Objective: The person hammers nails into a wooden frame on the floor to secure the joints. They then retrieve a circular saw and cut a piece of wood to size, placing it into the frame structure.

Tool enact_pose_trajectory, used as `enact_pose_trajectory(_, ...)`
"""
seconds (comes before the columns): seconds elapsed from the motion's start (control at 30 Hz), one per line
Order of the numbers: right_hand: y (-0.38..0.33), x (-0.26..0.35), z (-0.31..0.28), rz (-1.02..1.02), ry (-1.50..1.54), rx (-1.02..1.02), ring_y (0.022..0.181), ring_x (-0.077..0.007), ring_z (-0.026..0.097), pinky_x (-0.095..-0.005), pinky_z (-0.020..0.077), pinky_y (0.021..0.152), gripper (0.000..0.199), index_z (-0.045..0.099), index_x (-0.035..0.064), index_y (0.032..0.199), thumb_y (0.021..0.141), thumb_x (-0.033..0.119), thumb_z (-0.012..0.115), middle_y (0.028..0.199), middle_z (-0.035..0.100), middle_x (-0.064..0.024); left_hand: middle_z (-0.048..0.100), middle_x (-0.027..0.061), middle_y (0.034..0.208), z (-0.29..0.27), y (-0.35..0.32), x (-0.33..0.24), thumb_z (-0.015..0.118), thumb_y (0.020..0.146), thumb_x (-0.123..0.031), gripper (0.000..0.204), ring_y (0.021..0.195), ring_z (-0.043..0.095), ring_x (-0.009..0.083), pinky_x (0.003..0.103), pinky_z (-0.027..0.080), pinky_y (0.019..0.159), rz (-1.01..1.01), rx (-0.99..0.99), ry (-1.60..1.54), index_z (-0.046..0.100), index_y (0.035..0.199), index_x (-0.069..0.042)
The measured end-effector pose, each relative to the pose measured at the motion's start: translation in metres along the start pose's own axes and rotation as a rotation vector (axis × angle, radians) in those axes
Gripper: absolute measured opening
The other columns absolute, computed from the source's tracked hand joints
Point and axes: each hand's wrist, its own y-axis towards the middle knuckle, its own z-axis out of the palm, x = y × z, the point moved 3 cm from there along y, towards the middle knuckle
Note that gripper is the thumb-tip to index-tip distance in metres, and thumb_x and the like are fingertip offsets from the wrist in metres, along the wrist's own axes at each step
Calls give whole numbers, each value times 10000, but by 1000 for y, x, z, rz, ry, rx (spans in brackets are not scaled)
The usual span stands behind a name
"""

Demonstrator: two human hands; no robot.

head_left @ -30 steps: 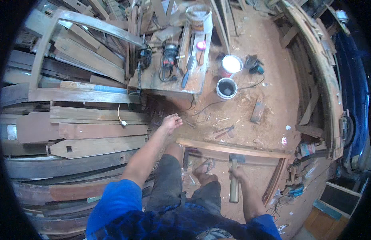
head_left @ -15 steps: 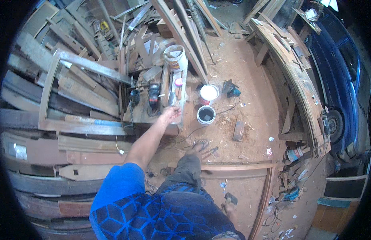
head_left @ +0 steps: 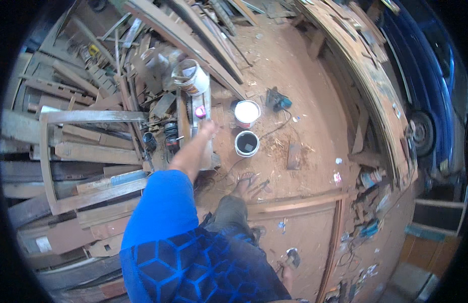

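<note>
My left hand (head_left: 209,127) reaches forward over the right edge of a cluttered low bench (head_left: 205,157). It is close to a small pink-topped container (head_left: 200,112); its fingers are small and smeared, so I cannot see what they hold, if anything. Low at my right side, my right hand (head_left: 284,266) grips a hammer (head_left: 293,257) with a dark, blocky head. A white bucket with things in it (head_left: 195,80) stands on the bench beyond my left hand. To that hand's right, a white-topped bucket (head_left: 247,112) and a bucket with dark contents (head_left: 246,144) stand on the floor.
A corded teal power tool (head_left: 279,100) and a wood block (head_left: 294,155) lie on the sandy floor. A wooden frame (head_left: 294,201) lies before me. Stacked boards and an upright frame (head_left: 47,156) fill the left. A long workbench (head_left: 362,76) and blue car (head_left: 421,55) line the right.
The view has turned, shifting the scene leftward. My left hand has moved forward along the bench, nearer the pink-topped container. My right hand still holds the hammer low.
</note>
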Motion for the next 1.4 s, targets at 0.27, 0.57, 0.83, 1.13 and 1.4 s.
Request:
enact_pose_trajectory(0.27, -60, -51, -32, -575, -327, -355, 822, -327, 684, -431, 549, 739, 529, 594, -104, 1110, 692, 178, 755, 939, 682, -239, 685, 138, 1043, 192, -355, -200, 512, 945, -350, 366, 1010, 644, 284, 423, 520, 861, 674, 726, 273, 676, 1092, -57)
enact_pose_trajectory(0.57, -14, -291, -171, 19, 99, -240, 1016, -344, 668, -412, 516, 872, 577, 623, -85, 1123, 712, 287, 783, 1066, 675, -271, 688, 82, 927, 178, -809, -396, 612, 956, -333, 386, 740, 638, 146, 282, 525, 698, 859, 1325, -218, 680, 1084, 24)
enact_pose_trajectory(0.83, 12, -501, -218, -207, 1026, -797, 932, -303, 693, -425, 527, 770, 464, 634, -59, 1044, 720, 248, 761, 980, 697, -214, 699, 162, 947, -10, -1303, -410, 281, 1048, -451, 642, 884, 666, 251, 365, 510, 850, 1705, 2513, 3, 706, 1052, 30)
enact_pose_trajectory(1.13, 2, -589, -436, -68, 1150, -882, 908, -255, 674, -393, 523, 781, 486, 610, -26, 1127, 752, 250, 753, 992, 695, -163, 692, 147, 848, -1, -1628, -370, 387, 1020, -396, 551, 772, 649, 283, 415, 489, 775, 1390, 3614, -734, 675, 776, 6)
enact_pose_trajectory(1.4, -36, -763, -605, 111, 1200, -940, 887, -212, 658, -364, 520, 791, 511, 589, 4, 1200, 781, 252, 745, 1002, 693, -117, 674, 112, 760, 75, -1916, -313, 490, 1005, -278, 424, 665, 641, 222, 354, 494, 662, 1180, 3708, -880, 601, 681, -27)
